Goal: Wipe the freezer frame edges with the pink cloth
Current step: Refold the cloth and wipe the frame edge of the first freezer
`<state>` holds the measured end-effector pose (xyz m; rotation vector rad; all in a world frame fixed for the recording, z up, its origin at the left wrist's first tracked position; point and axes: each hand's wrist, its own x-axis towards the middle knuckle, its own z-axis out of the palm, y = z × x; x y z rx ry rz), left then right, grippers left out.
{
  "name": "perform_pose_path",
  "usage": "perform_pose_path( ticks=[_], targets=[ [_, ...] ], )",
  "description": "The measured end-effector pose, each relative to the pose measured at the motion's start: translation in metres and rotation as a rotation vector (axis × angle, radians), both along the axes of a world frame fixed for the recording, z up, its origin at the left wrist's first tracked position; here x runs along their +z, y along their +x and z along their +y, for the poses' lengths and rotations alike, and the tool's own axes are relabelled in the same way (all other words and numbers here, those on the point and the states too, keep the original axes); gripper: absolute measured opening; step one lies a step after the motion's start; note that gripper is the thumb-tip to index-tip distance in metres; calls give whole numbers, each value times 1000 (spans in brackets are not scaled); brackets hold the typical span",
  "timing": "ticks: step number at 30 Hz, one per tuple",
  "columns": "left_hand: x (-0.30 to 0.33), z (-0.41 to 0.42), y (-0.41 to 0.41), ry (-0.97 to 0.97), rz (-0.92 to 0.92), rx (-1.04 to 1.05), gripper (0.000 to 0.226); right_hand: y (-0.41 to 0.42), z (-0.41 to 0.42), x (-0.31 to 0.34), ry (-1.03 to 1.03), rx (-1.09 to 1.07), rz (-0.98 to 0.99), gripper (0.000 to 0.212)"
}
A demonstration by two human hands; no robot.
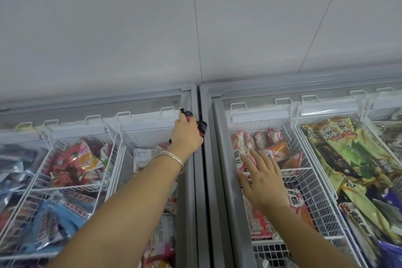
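left hand (187,135) clamps pink cloth (201,127) on freezer frame (196,180) far corner; right hand (262,178) flat, empty, bracing on glass

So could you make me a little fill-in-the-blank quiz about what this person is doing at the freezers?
1. The pink cloth is held in the ____ hand.
2. The right hand rests flat and ____, holding nothing.
3. A silver ____ circles the left wrist.
4. The left hand presses the cloth on the grey frame near its ____ corner.

Missing words: left; open; bracelet; far
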<state>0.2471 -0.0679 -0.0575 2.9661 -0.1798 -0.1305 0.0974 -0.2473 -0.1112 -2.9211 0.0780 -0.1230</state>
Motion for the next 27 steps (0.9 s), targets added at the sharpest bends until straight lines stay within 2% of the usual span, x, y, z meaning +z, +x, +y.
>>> perform_pose_path(
  ticks=[6,9,21,27],
  targets=[
    [7,7,-79,-8,5,-7,47,-1,0,3,11,18,20,63],
    [8,10,-120,-13,-10,-1,49,-2,-1,4,21,21,20,56],
    [-20,25,-250,-190,-198,7,23,-2,-3,3,10,61,26,53],
    [-18,31,-280,-181,-159,0,36,-5,-1,6,23,60,27,52]
  ],
)
